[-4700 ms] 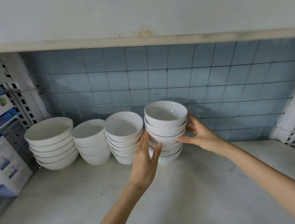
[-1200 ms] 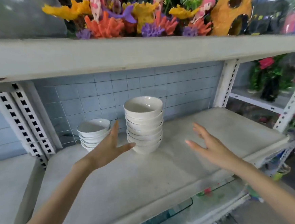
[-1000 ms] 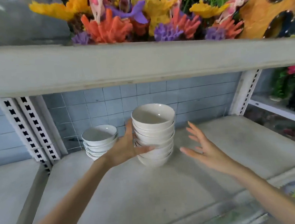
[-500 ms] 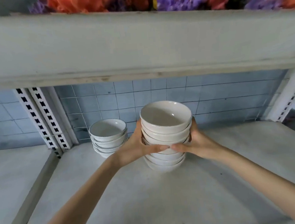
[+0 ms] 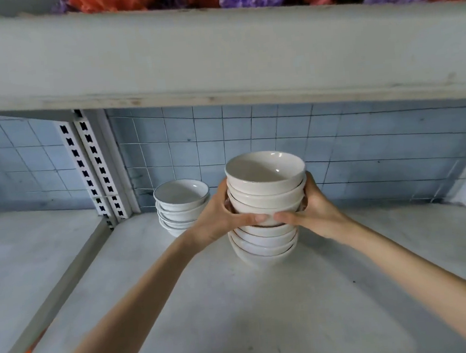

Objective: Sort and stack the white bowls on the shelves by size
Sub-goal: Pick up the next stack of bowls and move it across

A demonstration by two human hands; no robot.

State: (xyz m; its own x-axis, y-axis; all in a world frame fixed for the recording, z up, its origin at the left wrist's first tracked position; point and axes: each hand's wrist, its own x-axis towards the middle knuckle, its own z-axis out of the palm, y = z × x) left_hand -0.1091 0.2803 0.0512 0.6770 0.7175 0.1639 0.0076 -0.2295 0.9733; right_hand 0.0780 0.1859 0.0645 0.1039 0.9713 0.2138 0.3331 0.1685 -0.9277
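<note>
Two stacks; left hand (image 5: 215,219) and right hand (image 5: 317,214) grip taller stack (image 5: 265,190) (shorter stack (image 5: 182,201) just beside); upper shelf (image 5: 216,52) overhead.

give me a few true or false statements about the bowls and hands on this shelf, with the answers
1. Both the left hand and the right hand grip the tall stack of bowls. True.
2. The short stack stands to the right of the tall stack. False: it stands to its left, nearer the slotted upright.
3. The top bowl of the tall stack holds food. False: it is empty.
4. The wall behind the bowls is blue tile. True.
5. The hands hold the tall stack at its base. False: they wrap round its upper bowls, and lower bowls show beneath the fingers.
</note>
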